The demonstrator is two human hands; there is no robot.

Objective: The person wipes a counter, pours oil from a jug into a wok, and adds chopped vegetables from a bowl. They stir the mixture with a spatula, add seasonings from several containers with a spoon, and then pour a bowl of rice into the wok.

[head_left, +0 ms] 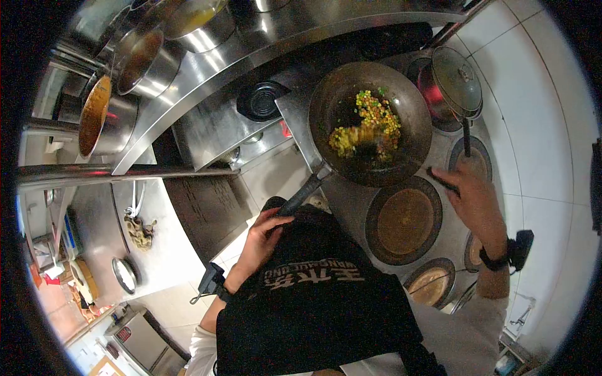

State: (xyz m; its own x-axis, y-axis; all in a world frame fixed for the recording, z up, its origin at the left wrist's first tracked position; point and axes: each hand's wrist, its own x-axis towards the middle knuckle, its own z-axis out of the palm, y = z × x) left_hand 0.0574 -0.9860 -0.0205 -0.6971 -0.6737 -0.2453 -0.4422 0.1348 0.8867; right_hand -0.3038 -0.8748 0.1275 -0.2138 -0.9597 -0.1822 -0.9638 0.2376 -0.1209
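Observation:
A dark wok (326, 103) holds a loose mix of small yellow, orange and green diced pieces (379, 116), which look like corn and vegetables. My left hand (266, 233) is wrapped round the wok's black handle (300, 195), just in front of the black apron (313, 282). To the right of the wok, my right hand (473, 194) is closed on the dark handle of a cooking utensil (444, 180). That handle points toward the wok; the utensil's far end is smeared by motion among the food, so its shape cannot be made out.
Right of the wok sits a lidded pot (456, 75). Round pans (404, 219) with brownish insides line the stove near my right arm. Above, a metal shelf (269, 44) carries several pots (145, 66). A black bowl (263, 101) rests on the counter at left.

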